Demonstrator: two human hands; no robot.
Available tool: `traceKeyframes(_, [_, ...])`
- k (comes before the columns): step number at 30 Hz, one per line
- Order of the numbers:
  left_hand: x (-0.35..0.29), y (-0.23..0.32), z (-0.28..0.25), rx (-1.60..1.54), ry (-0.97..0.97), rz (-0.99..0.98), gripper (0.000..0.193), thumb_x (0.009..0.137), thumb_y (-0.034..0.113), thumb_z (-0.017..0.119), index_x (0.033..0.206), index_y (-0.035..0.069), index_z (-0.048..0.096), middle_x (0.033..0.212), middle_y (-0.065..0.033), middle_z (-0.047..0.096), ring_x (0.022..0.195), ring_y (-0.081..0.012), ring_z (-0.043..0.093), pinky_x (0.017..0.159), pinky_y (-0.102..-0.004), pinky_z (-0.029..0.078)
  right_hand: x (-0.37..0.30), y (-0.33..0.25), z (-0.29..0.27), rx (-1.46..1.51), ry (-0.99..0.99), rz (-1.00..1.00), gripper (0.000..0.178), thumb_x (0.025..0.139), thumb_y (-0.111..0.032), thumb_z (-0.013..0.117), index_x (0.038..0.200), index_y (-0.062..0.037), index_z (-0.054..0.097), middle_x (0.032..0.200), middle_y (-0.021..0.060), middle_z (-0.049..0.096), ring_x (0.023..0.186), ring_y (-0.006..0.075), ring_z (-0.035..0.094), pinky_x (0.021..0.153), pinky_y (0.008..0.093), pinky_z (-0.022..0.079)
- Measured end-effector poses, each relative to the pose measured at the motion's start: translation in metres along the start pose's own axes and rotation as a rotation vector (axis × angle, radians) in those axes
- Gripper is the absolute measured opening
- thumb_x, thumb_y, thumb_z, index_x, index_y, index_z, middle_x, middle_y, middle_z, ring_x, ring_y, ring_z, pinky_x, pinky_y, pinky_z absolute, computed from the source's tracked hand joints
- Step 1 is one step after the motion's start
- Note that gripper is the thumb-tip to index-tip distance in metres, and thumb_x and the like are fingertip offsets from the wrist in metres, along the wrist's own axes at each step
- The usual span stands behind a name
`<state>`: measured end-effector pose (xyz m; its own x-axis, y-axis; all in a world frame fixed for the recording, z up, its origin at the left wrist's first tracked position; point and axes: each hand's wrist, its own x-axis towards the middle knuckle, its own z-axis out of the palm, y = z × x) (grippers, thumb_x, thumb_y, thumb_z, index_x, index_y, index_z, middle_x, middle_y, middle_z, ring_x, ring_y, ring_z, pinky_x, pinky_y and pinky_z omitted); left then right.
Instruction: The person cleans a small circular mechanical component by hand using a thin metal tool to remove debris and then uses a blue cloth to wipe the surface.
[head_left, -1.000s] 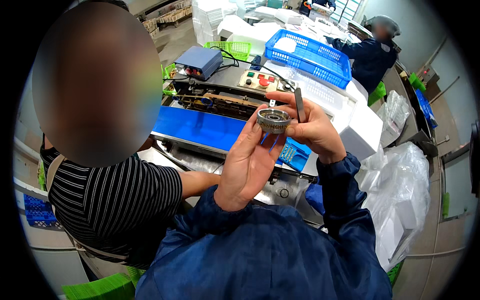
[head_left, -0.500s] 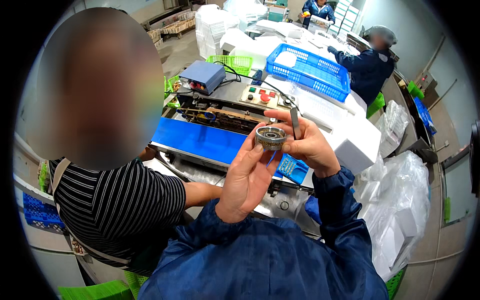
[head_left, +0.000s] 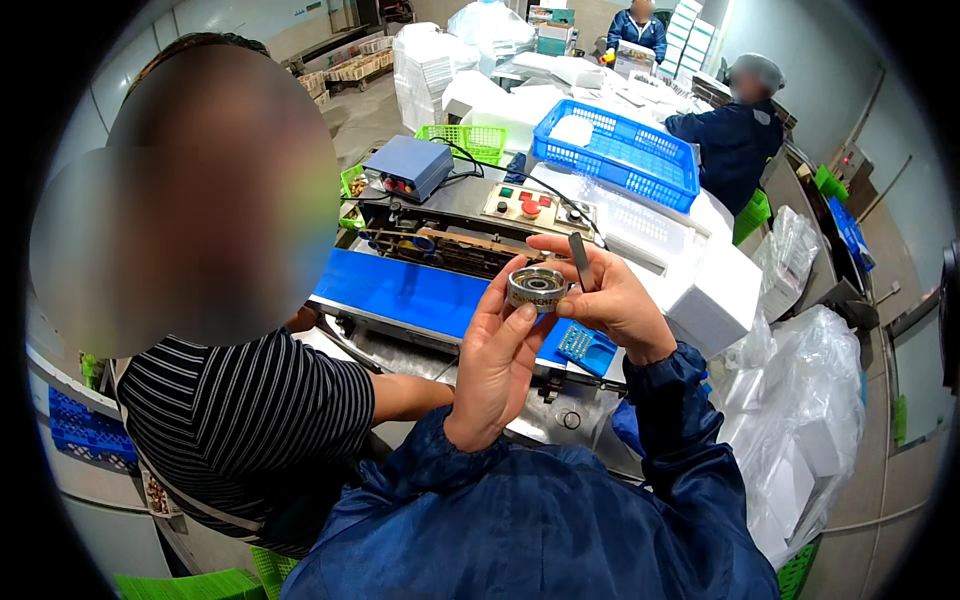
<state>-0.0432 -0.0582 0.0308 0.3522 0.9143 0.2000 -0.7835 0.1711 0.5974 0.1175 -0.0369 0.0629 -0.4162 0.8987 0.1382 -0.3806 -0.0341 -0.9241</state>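
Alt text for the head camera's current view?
The left hand holds a round metal part; the right hand touches it and holds a slim grey tool. Beyond is a blue belt; at left, a co-worker in stripes.

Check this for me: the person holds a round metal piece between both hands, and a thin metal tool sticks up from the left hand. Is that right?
Not quite: the thin metal tool sticks up from the right hand, not the left hand, as the head view shows. The round metal piece is indeed held between both hands.
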Motion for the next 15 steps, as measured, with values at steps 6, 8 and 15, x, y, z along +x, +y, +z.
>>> traceKeyframes(6, [0.0000, 0.0008, 0.0001, 0.002, 0.002, 0.018, 0.051, 0.091, 0.012, 0.051, 0.137, 0.001, 0.030, 0.124, -0.0129, 0.051, 0.117, -0.0201, 0.050, 0.104, -0.0349, 0.037, -0.0006, -0.0028, 0.0064, 0.000, -0.001, -0.008, 0.068, 0.073, 0.003, 0.068, 0.134, 0.0016, 0.037, 0.114, 0.0145, 0.059, 0.104, 0.0182, 0.058, 0.087, 0.0251, 0.047])
traceKeyframes(8, [0.0003, 0.0012, -0.0001, -0.003, 0.002, 0.019, 0.051, 0.091, 0.012, 0.051, 0.137, 0.001, 0.030, 0.124, -0.0128, 0.051, 0.116, -0.0200, 0.050, 0.104, -0.0348, 0.037, -0.0007, -0.0028, 0.0071, -0.007, -0.014, -0.012, 0.064, 0.075, 0.006, 0.064, 0.133, 0.0011, 0.039, 0.114, 0.0125, 0.059, 0.103, 0.0151, 0.057, 0.085, 0.0222, 0.046])
traceKeyframes(15, [-0.0008, 0.0031, -0.0004, -0.020, 0.008, 0.001, 0.052, 0.090, 0.010, 0.052, 0.137, 0.001, 0.030, 0.124, -0.0130, 0.050, 0.116, -0.0199, 0.050, 0.103, -0.0341, 0.038, -0.0002, -0.0042, 0.0082, -0.020, 0.010, 0.016, 0.069, 0.072, 0.003, 0.068, 0.134, 0.0016, 0.037, 0.115, 0.0138, 0.059, 0.100, 0.0157, 0.059, 0.082, 0.0216, 0.048])
